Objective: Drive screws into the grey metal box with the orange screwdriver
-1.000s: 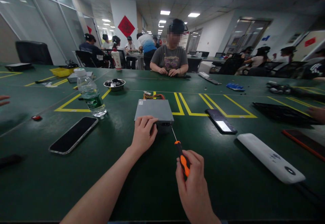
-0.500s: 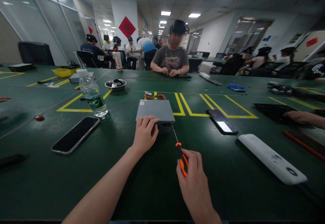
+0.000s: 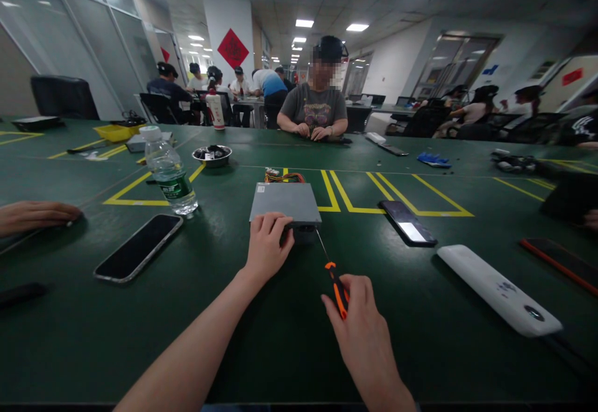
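Note:
A grey metal computer power supply [image 3: 286, 199] lies on the green table in front of me, its bundle of coloured wires [image 3: 284, 177] at the far side. My left hand [image 3: 267, 249] grips its near left part, fingers over the top edge and thumb on the front face. In my right hand [image 3: 367, 328] is an orange and black screwdriver [image 3: 337, 287], held by the handle with the fingers curled round it and the thumb lifted off. The screwdriver's thin shaft reaches to the near right corner of the power supply; the exact contact of the tip is too small to see.
Left of me stand a water bottle [image 3: 175, 178] and a dark phone [image 3: 139, 248]. A metal bowl [image 3: 212, 158] of dark bits sits farther back. On the right lie another phone [image 3: 406, 222] and a white power bank [image 3: 499, 290]. A co-worker's hand [image 3: 40, 217] rests at far left.
My right thumb has moved away from the screwdriver handle, and the hand has shifted slightly right. A co-worker's hand has come in at left; the dark panel at right has been moved rightward.

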{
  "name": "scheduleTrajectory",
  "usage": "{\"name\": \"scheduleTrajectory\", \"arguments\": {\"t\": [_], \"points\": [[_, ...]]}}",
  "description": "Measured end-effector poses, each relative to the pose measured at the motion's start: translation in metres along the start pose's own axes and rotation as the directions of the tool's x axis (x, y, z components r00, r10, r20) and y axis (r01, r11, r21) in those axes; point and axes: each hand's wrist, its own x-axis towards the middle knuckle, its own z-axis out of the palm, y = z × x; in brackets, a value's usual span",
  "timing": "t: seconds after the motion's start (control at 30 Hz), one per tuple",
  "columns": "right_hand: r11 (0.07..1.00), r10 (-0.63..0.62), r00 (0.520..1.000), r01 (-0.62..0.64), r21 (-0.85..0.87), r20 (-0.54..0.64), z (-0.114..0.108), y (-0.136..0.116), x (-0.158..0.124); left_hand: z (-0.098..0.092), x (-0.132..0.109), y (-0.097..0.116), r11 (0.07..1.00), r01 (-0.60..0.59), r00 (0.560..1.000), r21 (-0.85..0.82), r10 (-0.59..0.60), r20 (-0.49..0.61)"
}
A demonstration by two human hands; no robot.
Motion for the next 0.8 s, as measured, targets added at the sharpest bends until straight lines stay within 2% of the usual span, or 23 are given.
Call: {"name": "scheduleTrajectory", "arguments": {"t": [0.1,0.23,0.33,0.47,0.57,0.63,0.67,0.73,0.8], "points": [[0.997,0.031,0.996,-0.036,0.065,0.078,0.001,0.0,0.0,0.003,0.0,0.0,1.0,-0.002,1.0,0.02,0.002,-0.001],[0.942,0.116,0.945,-0.202,0.267,0.304,0.0,0.006,0.002,0.005,0.0,-0.001,0.999,0.0,1.0,0.052,0.001,-0.013],[0.893,0.201,0.938,-0.293,0.341,0.281,0.0,0.007,0.005,0.005,0.001,-0.001,0.998,0.001,1.0,0.064,0.0,-0.015],[0.891,0.223,0.957,-0.278,0.36,0.187,0.0,0.001,0.006,0.006,0.001,-0.001,0.997,0.014,1.0,0.073,-0.014,-0.007],[0.835,0.24,0.944,-0.32,0.447,0.228,-0.002,-0.003,0.008,0.007,0.001,-0.001,0.996,0.024,1.0,0.085,-0.024,0.004],[0.702,0.261,0.894,-0.434,0.565,0.363,-0.003,-0.004,0.01,0.008,0.001,0.0,0.995,0.029,0.999,0.091,-0.03,0.009],[0.598,0.267,0.859,-0.504,0.623,0.438,-0.003,-0.005,0.011,0.007,0.001,0.0,0.995,0.031,0.999,0.092,-0.033,0.012],[0.341,0.274,0.78,-0.626,0.701,0.563,-0.003,-0.005,0.013,0.007,0.001,0.0,0.995,0.033,0.999,0.092,-0.034,0.015],[0.091,0.287,0.714,-0.684,0.724,0.639,-0.003,-0.005,0.014,0.007,0.001,0.0,0.995,0.029,0.999,0.091,-0.031,0.016]]}}
